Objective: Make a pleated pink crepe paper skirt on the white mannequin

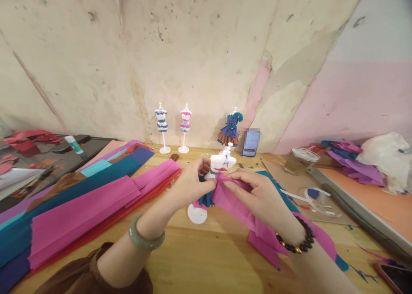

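In the middle of the table stands a small white mannequin (pixel 222 162) with red and blue marks on its chest, above a round white base (pixel 197 213). A teal and pink skirt (pixel 206 194) hangs from its waist. My left hand (pixel 193 178) is closed round the mannequin's waist, with the thumb at the front. My right hand (pixel 251 191) pinches the edge of a pink crepe paper strip (pixel 236 201) against the waist. The rest of that strip trails to the right, under my right wrist. Some of my left fingers are hidden behind the mannequin.
Two partly wrapped mannequins (pixel 185 124) and a dressed mannequin (pixel 232 126) stand along the wall. A phone (pixel 251 143) leans there. Crepe paper sheets (pixel 86 204) cover the left side, near a glue stick (pixel 74 144). A lidded cup (pixel 301 160) and paper scraps (pixel 313 195) lie right.
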`<state>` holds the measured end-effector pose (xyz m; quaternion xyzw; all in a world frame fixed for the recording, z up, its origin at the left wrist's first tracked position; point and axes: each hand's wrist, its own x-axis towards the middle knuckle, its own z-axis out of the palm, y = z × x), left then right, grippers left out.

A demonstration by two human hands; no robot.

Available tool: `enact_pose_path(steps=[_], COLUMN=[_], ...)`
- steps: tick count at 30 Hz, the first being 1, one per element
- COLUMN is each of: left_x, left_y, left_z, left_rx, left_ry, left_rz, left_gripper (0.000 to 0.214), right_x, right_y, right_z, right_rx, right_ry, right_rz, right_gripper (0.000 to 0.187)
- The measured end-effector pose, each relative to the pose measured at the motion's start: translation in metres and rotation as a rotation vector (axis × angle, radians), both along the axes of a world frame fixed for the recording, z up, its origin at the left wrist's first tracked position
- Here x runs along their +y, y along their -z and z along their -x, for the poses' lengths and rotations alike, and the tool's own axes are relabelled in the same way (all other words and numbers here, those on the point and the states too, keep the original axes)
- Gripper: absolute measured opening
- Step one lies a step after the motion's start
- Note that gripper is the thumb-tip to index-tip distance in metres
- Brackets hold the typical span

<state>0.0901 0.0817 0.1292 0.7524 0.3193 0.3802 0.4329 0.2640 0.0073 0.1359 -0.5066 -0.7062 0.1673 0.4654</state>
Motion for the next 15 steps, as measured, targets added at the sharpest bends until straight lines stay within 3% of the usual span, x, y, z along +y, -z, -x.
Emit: enact_pose_path(steps=[5, 15], left_x=[-0.001, -0.0035], left_y=[0.0002, 0.0014], left_z=[0.0005, -0.0015], left_rx=[0.017, 0.016], left_ry=[0.014, 0.022], left_rz=[-0.019, -0.06], left_gripper=[0.026, 0.024], right_x=[0.0007, 0.0005], right_y=[0.0018, -0.0015], right_z=[0.0007, 0.004], right_rx=[0.001, 0.055], right_ry=[-0.009, 0.106], right_rz=[-0.013, 0.053], right_gripper=[0.014, 0.013])
